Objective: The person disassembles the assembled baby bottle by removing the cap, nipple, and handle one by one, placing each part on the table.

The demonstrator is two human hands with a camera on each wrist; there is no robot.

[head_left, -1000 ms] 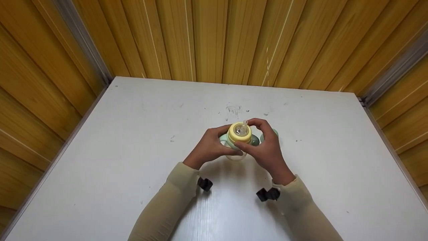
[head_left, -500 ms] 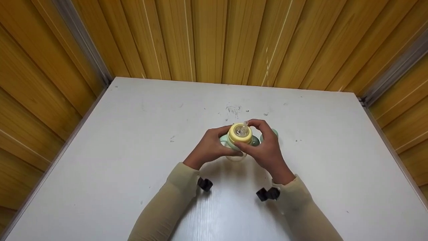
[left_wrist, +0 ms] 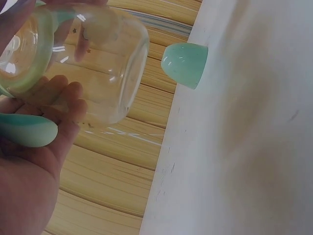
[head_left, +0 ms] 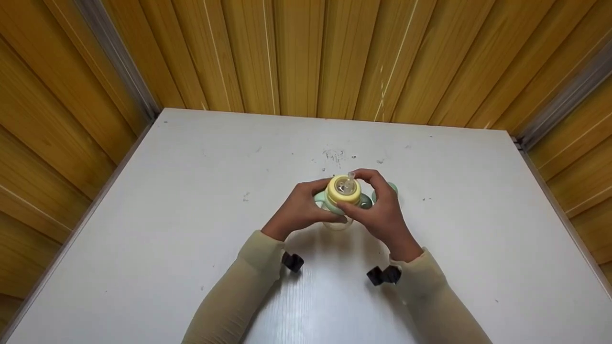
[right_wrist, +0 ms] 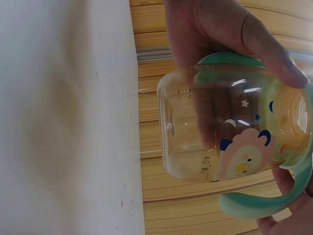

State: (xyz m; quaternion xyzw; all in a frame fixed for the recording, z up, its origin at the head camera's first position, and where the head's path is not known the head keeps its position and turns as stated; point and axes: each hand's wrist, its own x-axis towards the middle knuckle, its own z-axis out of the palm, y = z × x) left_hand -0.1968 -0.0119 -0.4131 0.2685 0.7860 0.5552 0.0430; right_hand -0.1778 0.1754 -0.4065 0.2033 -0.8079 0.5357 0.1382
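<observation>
A baby bottle (head_left: 337, 222) with a clear body, yellow collar (head_left: 340, 196), clear teat (head_left: 349, 183) and green side handles is held upright between both hands, above the table. My left hand (head_left: 301, 208) grips the body from the side, fingers behind it and thumb across the front. Higher up, my right hand (head_left: 382, 210) holds the yellow collar between thumb and fingers. In the right wrist view, the bottle's pink animal print (right_wrist: 244, 154) and a curved green handle (right_wrist: 259, 203) show. A green dome-shaped cap (left_wrist: 185, 64) stands on the table, partly hidden behind my right hand in the head view.
The white table (head_left: 201, 191) carries small dark scuffs beyond the bottle. Wood-patterned panels (head_left: 296, 57) rise behind it and at both sides, with metal posts at the corners. Black wrist devices (head_left: 292, 262) hang under both sleeves.
</observation>
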